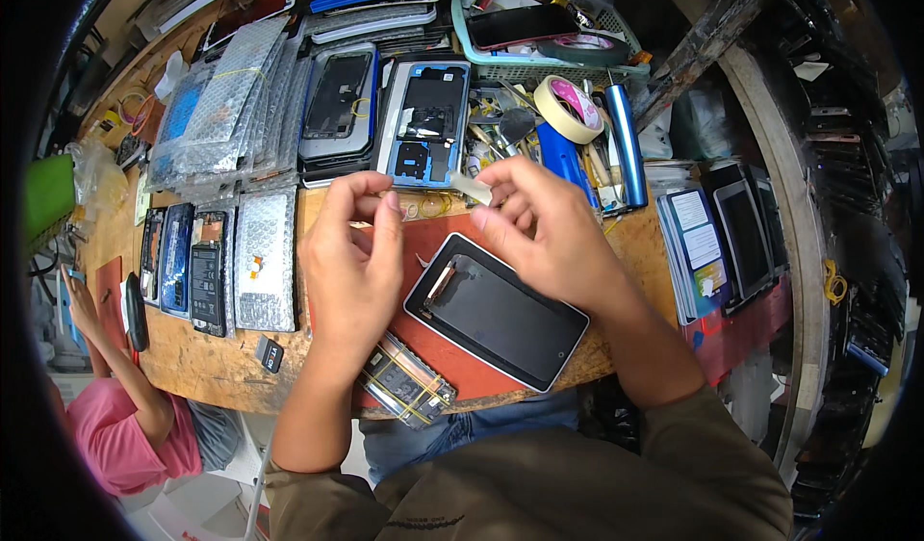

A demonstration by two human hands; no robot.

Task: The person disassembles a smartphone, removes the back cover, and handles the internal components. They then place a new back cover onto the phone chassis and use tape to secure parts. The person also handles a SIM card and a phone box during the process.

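My right hand [544,228] pinches a small pale strip [472,189], perhaps tape, between thumb and fingers. Facing it, my left hand [358,243] is raised with its fingers curled and its thumb tip close to the index finger. Anything in that pinch is too small to make out. Below both hands, a black phone [505,315] with a bare, dark screen area lies in a white-rimmed black tray [563,344], tilted on the red mat [462,238]. By my left wrist, an opened phone part [407,382] bound with yellow rubber bands rests at the table's front edge.
Phone parts in bubble wrap [217,108] are stacked at back left. A cream tape roll [570,110], tools and a blue cylinder [627,146] fill the back right, before a green basket [539,58]. Flat phone screens [739,228] stand right. Another person in pink [120,435] sits left.
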